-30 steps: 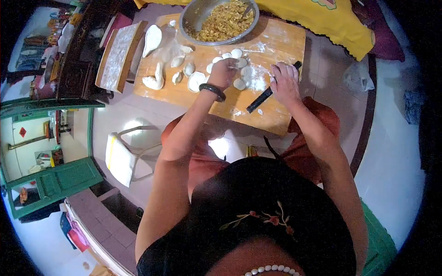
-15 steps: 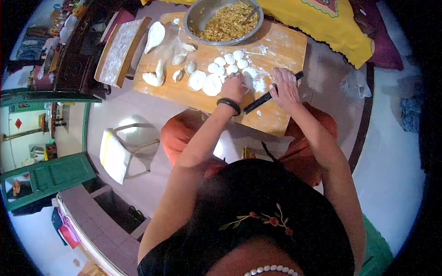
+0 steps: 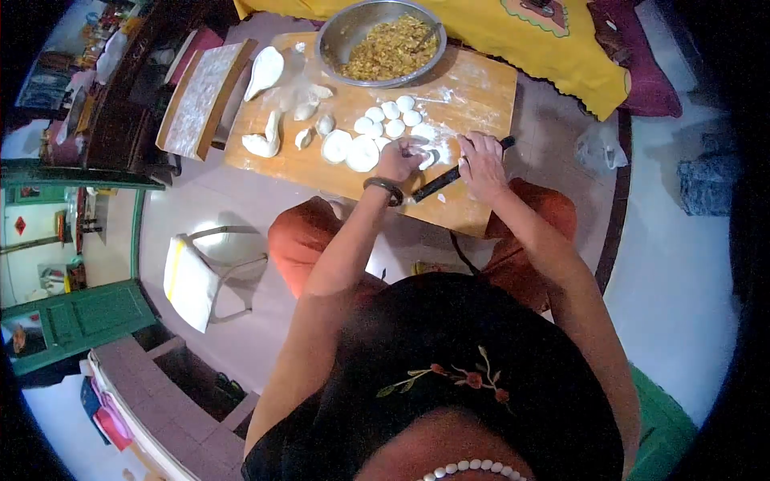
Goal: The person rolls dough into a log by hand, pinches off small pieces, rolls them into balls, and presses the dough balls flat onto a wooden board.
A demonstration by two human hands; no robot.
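Note:
My left hand (image 3: 399,160) pinches the edge of a small flattened dough piece (image 3: 430,159) lying on the floured wooden board (image 3: 321,178). My right hand (image 3: 483,167) rests over a dark rolling pin (image 3: 437,184), which lies slantwise just right of that dough. Two round dough wrappers (image 3: 362,154) lie beside my left hand, one partly against the other. Beyond my fingers sit several small pressed dough rounds (image 3: 395,128). Folded dumplings (image 3: 325,124) are scattered on the left half of the board.
A metal bowl of chopped filling (image 3: 393,48) stands at the board's far edge. Longer dough pieces (image 3: 265,70) lie at far left. Beside the board is a floured wooden tray (image 3: 200,100). A yellow cloth (image 3: 553,56) hangs behind; a chair (image 3: 192,280) stands left.
The whole view has shifted a little left. The dough piece at my left fingers now shows more clearly, its edge raised. My right hand has slid slightly nearer me on the rolling pin.

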